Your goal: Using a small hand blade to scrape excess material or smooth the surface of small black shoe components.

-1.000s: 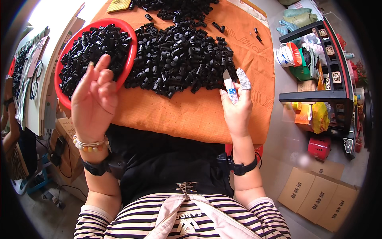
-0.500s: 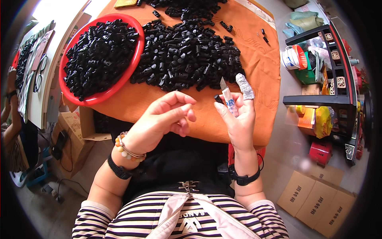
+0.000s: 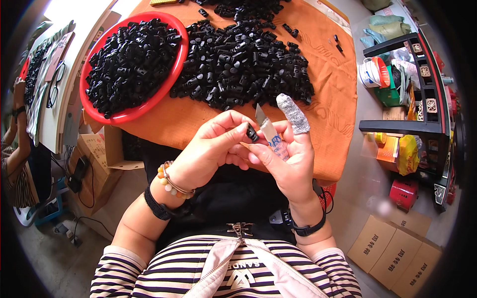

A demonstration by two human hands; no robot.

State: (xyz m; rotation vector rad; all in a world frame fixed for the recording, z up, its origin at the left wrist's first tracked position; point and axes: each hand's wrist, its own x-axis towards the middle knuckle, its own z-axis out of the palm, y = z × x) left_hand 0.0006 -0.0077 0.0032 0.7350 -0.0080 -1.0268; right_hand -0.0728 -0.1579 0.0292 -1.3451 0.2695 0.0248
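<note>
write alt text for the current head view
A person's left hand pinches a small black part near a knife held in the right hand, its blade exposed. Similar parts fill a red basin and lie heaped on an orange cloth.

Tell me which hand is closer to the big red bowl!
Left. The left hand is below and right of the red bowl in the picture; the right hand is farther right.

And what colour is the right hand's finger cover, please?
The finger cover is mottled grey and white; see head view.
</note>
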